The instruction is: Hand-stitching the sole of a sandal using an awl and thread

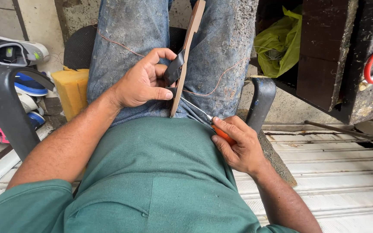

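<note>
floor: pale ribbed boards [346, 172] | wall: stained concrete [39, 17] | chair: black armrests [1, 99] | daylight

Tan shoe sole [189, 39] edge-up between knees; orange-handled awl [203, 115] pierces its lower end.

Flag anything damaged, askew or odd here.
The black strap hangs loose off the sole that the left hand holds on edge between the knees. The right hand pushes an awl in at its base. Thread trails loose across dusty jeans. Nothing spilled.
</note>
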